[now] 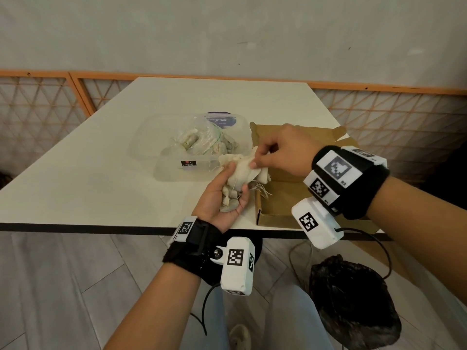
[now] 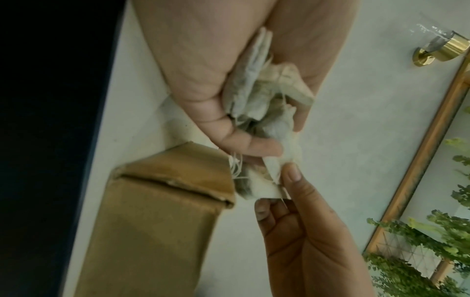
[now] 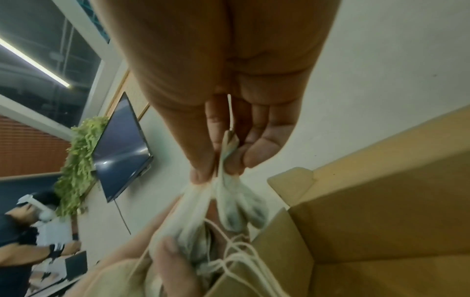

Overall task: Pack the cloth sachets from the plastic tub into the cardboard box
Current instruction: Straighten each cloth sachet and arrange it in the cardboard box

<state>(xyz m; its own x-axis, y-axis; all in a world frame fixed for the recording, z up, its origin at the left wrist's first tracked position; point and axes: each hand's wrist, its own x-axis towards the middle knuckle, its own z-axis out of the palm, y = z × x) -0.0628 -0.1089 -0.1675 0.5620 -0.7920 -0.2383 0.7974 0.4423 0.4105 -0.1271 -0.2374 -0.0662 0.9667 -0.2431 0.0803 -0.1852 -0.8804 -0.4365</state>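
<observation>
Holding a bunch of cloth sachets [image 1: 233, 184] palm up, the left hand [image 1: 222, 198] has its fingers curled round them, just above the near edge of the white table [image 1: 101, 160]. Loose drawstrings trail from the bundle toward the cardboard box [image 1: 280, 198]. The right hand [image 1: 280, 150] reaches in from the right and pinches one sachet at the top of the bunch between thumb and fingertips; the right wrist view shows the cloth squeezed tight between them, with two small pouches hanging just below.

The box sits open on the right of the table, its flaps folded outward, and both hands hover by its left wall. I cannot tell whether any sachets already lie inside. Left of the box and close beside it stands the clear plastic tub [image 1: 151, 147], holding a crumpled plastic bag [image 1: 202, 137] with more pale sachets in it.

On the floor under the table's right corner rests a dark bag [image 1: 353, 306].
</observation>
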